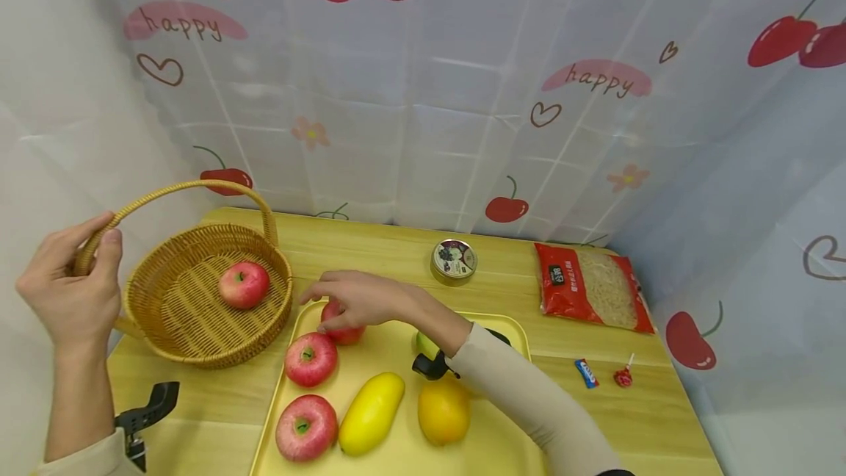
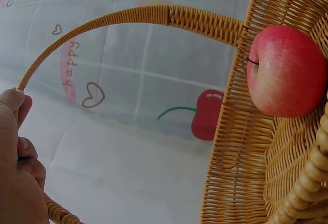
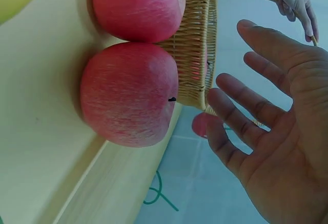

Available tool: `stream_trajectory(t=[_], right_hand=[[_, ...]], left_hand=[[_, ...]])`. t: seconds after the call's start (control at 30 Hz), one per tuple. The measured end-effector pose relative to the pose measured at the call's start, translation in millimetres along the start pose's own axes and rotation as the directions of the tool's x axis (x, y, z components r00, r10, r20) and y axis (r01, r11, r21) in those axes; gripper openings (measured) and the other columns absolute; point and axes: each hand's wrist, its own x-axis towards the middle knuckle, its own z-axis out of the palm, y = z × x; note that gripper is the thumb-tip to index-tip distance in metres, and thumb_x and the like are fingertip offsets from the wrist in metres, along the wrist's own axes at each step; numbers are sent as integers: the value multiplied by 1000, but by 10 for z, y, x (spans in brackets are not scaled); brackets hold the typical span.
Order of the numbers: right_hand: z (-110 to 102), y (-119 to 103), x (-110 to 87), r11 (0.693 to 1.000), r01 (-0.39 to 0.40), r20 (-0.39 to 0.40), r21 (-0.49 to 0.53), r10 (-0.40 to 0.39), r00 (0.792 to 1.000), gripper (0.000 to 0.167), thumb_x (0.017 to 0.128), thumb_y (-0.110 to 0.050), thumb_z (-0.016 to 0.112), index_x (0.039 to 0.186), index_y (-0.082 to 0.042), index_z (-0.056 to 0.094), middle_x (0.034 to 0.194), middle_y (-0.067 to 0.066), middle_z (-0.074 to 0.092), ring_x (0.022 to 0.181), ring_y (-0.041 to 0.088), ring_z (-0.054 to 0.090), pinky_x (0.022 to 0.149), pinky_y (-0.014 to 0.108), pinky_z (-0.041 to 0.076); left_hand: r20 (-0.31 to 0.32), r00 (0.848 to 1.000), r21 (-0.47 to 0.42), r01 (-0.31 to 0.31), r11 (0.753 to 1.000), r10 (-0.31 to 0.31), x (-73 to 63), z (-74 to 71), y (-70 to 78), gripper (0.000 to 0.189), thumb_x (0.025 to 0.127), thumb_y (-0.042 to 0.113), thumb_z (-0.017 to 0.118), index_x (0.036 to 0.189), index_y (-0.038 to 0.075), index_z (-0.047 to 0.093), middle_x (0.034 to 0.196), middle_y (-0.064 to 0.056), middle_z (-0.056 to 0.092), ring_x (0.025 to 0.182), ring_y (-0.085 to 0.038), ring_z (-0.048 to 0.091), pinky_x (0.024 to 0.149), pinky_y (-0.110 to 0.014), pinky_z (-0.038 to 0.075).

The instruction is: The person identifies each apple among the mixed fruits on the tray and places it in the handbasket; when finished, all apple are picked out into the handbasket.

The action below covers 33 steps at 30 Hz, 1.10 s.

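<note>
1. In the head view, I see the left hand (image 1: 76, 285) at the left, fingers curled round the slim arched handle (image 1: 192, 186) of a round tan wicker basket (image 1: 175, 314). One round pink-red apple (image 1: 244, 286) lies inside, toward the right. The right hand (image 1: 360, 298) is over the glossy red corner apple (image 1: 341, 332), at the far left of the flat yellow plastic tray (image 1: 373, 355). A second red apple (image 1: 311, 360) sits just nearer.
2. In the left wrist view, I see thumb and fingers wrapped on the handle; I'd want that grip steady so the basket doesn't shift.
3. In the right wrist view, the right hand is well open, fingers spread, holding nothing and apart from the corner apple. That apple looks to touch its neighbour, so I'd cup it from above and lift straight up, lest the neighbour roll.
</note>
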Motion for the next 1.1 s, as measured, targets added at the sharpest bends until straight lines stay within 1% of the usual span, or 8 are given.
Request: stream_trajectory(t=[0.13, 0.27, 0.43, 0.6, 0.73, 0.93, 1.03, 1.1], right_hand=[[36, -17, -70, 1000, 7, 2, -2, -7, 1000, 48, 96, -42, 67, 140, -25, 57, 131, -5, 55, 112, 11, 54, 97, 13, 40], [64, -41, -122, 1000, 12, 7, 8, -12, 1000, 49, 95, -40, 68, 140, -24, 57, 128, -4, 55, 107, 9, 53, 93, 12, 40], [111, -52, -159, 1000, 12, 15, 3, -12, 1000, 52, 94, -42, 70, 141, -25, 56, 128, -1, 57, 108, 6, 53, 93, 12, 40], [151, -77, -171, 1000, 10, 34, 9, -10, 999, 53, 94, -42, 70, 142, -25, 55, 127, -3, 56, 105, 5, 52, 92, 11, 40], [198, -97, -169, 1000, 22, 51, -21, -21, 998, 52, 94, -41, 70, 142, -25, 55, 128, -4, 56, 105, 3, 49, 92, 11, 39], [286, -133, -143, 999, 38, 84, -27, -36, 996, 52, 94, -37, 72, 141, -25, 55, 116, -6, 57, 96, 3, 47, 83, 10, 38], [321, -148, -134, 999, 41, 94, -7, -40, 995, 52, 93, -36, 72, 141, -25, 56, 119, -7, 56, 95, 2, 47, 81, 9, 39], [337, -152, -130, 999, 37, 98, -6, -36, 994, 53, 93, -37, 73, 141, -25, 56, 122, -8, 56, 97, 2, 47, 84, 8, 38]], left_hand=[[5, 1000, 10, -5, 1000, 5, 3, 0, -6, 17, 89, 4, 72, 102, -7, 77, 96, 9, 73, 86, 2, 60, 70, -6, 44], [6, 1000, 9, -7, 1000, 7, 4, -1, -9, 17, 89, 4, 72, 102, -7, 77, 97, 8, 73, 85, 2, 60, 70, -5, 43], [6, 1000, 9, -7, 1000, 7, 7, 2, -2, 18, 89, 4, 73, 102, -7, 76, 97, 7, 74, 85, 2, 60, 70, -5, 44], [14, 1000, 12, -5, 1000, 4, 6, 4, 19, 18, 90, 4, 72, 103, -8, 76, 98, 9, 73, 87, 2, 61, 71, -4, 45], [17, 1000, 18, -3, 1000, 3, 4, 3, 24, 18, 90, 4, 72, 103, -7, 76, 98, 10, 72, 87, 2, 60, 71, -4, 44], [14, 1000, 25, 2, 1000, -2, -4, 6, 23, 18, 90, 5, 72, 103, -7, 76, 97, 12, 72, 87, 2, 60, 70, -5, 44], [16, 1000, 31, 6, 1000, -6, -9, 6, 24, 18, 90, 5, 72, 103, -7, 76, 97, 13, 71, 86, 3, 59, 70, -5, 43], [17, 1000, 30, 7, 1000, -7, -10, 6, 27, 18, 91, 5, 71, 103, -7, 76, 97, 14, 71, 86, 3, 59, 70, -5, 43]])
